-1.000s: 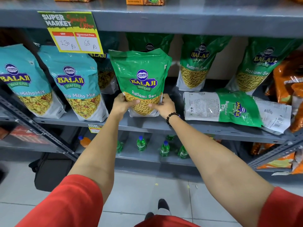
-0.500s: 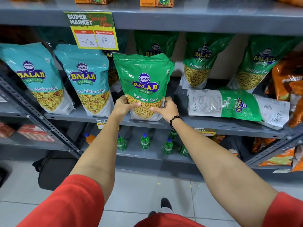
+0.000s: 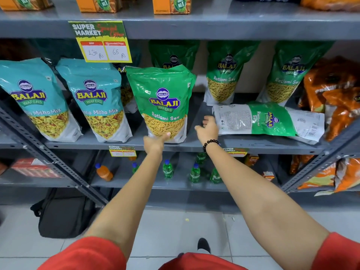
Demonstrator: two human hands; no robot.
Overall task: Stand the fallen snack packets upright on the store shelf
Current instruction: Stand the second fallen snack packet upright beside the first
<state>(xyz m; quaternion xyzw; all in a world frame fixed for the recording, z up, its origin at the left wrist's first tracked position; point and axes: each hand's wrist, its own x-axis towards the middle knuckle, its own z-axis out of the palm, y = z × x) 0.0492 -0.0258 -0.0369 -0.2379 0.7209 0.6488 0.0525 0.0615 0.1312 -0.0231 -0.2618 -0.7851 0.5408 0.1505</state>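
A green Ratlami Sev packet (image 3: 163, 102) stands upright at the front of the grey middle shelf (image 3: 253, 143). My left hand (image 3: 155, 141) touches its bottom edge with the fingers apart. To the right, a second green Ratlami Sev packet (image 3: 270, 121) lies flat on its side, back label up. My right hand (image 3: 208, 129) is open with its fingertips at that fallen packet's left end. More green packets (image 3: 224, 75) stand upright at the back of the shelf.
Two teal Mitha Mix packets (image 3: 97, 102) stand left of the green one. Orange snack bags (image 3: 337, 94) crowd the right end. A price tag (image 3: 101, 41) hangs from the upper shelf. Small bottles (image 3: 167, 169) stand on the lower shelf. A black bag (image 3: 64, 213) sits on the floor.
My right hand has let go of the upright green packet and moved right to the fallen packet's left end. My left hand has slid down to the upright packet's base.
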